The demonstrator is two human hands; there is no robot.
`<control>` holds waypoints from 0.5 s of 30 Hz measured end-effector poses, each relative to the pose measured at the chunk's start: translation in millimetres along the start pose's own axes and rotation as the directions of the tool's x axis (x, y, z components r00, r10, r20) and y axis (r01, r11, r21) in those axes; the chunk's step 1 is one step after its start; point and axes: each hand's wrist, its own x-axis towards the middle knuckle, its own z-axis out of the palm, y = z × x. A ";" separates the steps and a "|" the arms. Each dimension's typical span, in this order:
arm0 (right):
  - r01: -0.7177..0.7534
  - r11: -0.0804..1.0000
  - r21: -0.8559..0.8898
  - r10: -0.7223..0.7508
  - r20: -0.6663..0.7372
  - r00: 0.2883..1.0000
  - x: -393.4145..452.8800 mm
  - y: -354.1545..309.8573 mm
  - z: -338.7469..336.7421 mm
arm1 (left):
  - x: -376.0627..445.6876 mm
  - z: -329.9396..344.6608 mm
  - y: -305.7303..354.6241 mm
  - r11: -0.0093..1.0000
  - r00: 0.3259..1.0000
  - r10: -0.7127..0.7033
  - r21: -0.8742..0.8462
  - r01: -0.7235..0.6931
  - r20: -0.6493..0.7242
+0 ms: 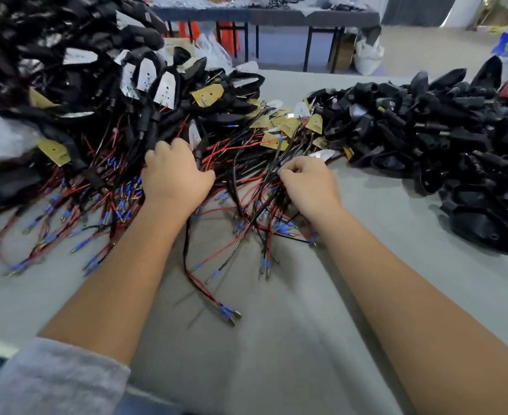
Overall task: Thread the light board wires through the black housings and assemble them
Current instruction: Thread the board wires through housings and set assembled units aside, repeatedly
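Both hands in the wire tangle, picking out the next light board lead.

Grey desk [276, 339]: assembled heap [76, 73] far left, empty black housings [420, 136] piled right, loose light boards [288, 127] with red-black wires [240, 205] between. Left hand [174, 178] curled down into the strands, grip appears to hold a bunch. Right hand [309, 187], narrow grip, pinches a few wires. Best to isolate one pair, draw it along its length so the blue terminals [225, 310] don't snag, then take a housing.
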 end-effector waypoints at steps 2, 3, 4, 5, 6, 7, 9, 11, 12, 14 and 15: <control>-0.001 1.000 -0.023 0.001 0.003 1.000 1.1 -2.1 2.1 | 1.7 4.5 -6.3 0.998 0.997 0.048 0.044 -0.051 0.062; 0.001 1.000 -0.020 -0.001 -0.001 1.000 1.7 -2.6 2.9 | 3.1 6.4 -8.8 0.992 0.991 0.110 0.048 -0.114 0.071; 0.004 1.000 -0.007 -0.004 -0.009 1.000 2.2 -2.9 3.5 | 4.5 8.4 -11.0 0.983 0.981 0.176 0.041 -0.179 0.076; 0.009 1.000 0.013 -0.009 -0.021 1.000 2.9 -2.8 4.0 | 5.8 9.7 -12.8 0.972 0.970 0.230 0.029 -0.233 0.083; 0.016 0.999 0.033 -0.015 -0.035 0.999 3.2 -2.7 4.3 | 7.3 10.2 -14.4 0.962 0.959 0.267 0.031 -0.270 0.094; 0.029 0.998 0.052 -0.027 -0.051 0.998 3.2 -2.4 4.5 | 9.3 10.5 -15.8 0.953 0.951 0.294 0.052 -0.299 0.097; 0.065 0.992 0.107 -0.056 -0.086 0.995 2.6 -1.6 3.2 | 16.9 7.4 -18.7 0.929 0.936 0.346 0.118 -0.351 0.061; 0.084 0.979 0.187 -0.062 -0.116 0.991 1.9 -1.3 -1.2 | 27.7 -0.7 -23.2 0.895 0.914 0.406 0.209 -0.395 -0.016; 0.091 0.971 0.221 -0.063 -0.129 0.990 1.6 -0.7 -4.3 | 33.8 -6.0 -26.4 0.877 0.904 0.425 0.263 -0.402 -0.038; 0.107 0.958 0.267 -0.069 -0.145 0.987 1.0 1.5 -11.4 | 44.8 -16.4 -31.3 0.855 0.918 0.396 0.365 -0.368 -0.002; 0.109 0.952 0.286 -0.069 -0.148 0.987 0.6 3.2 -15.2 | 48.0 -21.5 -29.7 0.836 0.937 0.347 0.437 -0.331 0.045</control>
